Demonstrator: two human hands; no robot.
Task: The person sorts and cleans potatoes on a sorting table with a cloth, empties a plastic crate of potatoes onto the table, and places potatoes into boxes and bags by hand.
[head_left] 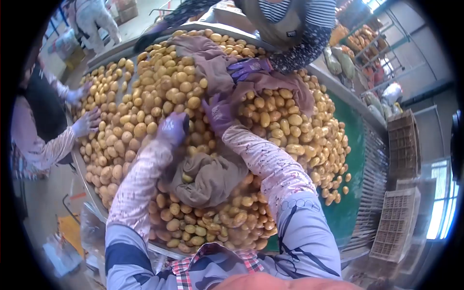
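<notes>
Both my hands wear purple gloves and are over a large heap of potatoes [181, 79]. My left hand [173, 128] is curled at the middle of the heap, with a dark patch at its fingertips; what it holds, if anything, is hidden. My right hand [220, 115] reaches forward with fingers extended, touching potatoes beside a brownish cloth [212, 65]. Between my forearms a bunched grey-brown cloth [208, 181] lies on the potatoes, with a potato [187, 178] in its folds. Across from me, a co-worker's gloved hand [249, 67] presses on the far cloth.
At the left, another co-worker's gloved hands [87, 123] touch the potatoes. The heap lies on a metal-edged table with a green surface [355, 169] and a slatted roller section [372, 179] on the right. Crates [395, 224] stand beyond it; filled sacks [340, 60] are at the back right.
</notes>
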